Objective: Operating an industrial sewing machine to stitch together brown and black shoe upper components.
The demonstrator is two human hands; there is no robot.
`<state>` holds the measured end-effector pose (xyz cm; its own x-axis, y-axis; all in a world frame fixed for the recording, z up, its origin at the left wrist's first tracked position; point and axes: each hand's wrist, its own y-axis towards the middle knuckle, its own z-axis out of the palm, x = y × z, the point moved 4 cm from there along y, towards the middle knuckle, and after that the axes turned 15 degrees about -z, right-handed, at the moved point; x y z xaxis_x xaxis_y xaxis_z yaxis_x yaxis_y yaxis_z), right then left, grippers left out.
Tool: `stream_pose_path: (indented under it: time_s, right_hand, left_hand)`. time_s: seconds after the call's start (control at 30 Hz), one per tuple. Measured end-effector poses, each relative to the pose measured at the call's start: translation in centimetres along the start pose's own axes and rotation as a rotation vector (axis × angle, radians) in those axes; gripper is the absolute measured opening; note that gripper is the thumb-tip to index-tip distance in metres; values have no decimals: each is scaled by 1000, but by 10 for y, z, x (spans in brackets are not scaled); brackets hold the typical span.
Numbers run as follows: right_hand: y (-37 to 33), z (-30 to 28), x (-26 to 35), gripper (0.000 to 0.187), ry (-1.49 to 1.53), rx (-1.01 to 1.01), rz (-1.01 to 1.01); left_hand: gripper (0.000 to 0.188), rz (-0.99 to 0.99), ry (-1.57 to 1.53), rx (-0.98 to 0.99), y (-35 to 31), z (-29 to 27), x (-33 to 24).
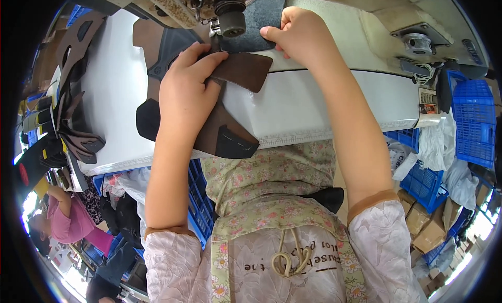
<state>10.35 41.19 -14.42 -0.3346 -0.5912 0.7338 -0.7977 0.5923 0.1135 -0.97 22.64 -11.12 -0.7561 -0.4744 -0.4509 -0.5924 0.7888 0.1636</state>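
Under the sewing machine's presser foot lies a flat piece with several parts, brown leather and black lining, like a shoe upper. My left hand grips its brown leather piece between fingers and thumb, just left of and below the foot. A black patch with light stitches hangs at the near table edge. Right of the foot, my right hand pinches the edge of a dark grey fabric piece. Whether that fabric is joined to the leather I cannot tell.
The sewing machine's head overhangs the white table. More cut brown pieces hang over the table's left end. Blue crates and cardboard boxes stand at the right. A person in pink is at the far left.
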Motion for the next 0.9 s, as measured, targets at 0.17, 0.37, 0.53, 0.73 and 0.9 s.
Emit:
stream_pose_path:
  time_s: [0.17,0.37,0.53,0.73,0.9]
  right_hand:
    - [-1,2,-6,35,24,-13,42]
    - [-4,1,1,39,-30,-32,-15]
    - [-5,1,1,32,-38,-44,4]
    - [-4,1,2,32,-78,-63,-27]
    - [-7,0,7,33,-128,-80,-45]
  left_hand:
    - [41,-21,-9,25,0,-1,1]
    - [40,15,5,16,1,-4,2]
    - [38,1,-13,36,3,-6,3]
    - [36,2,-45,46,5,-8,5]
    - [39,23,-19,37,2,-5,3]
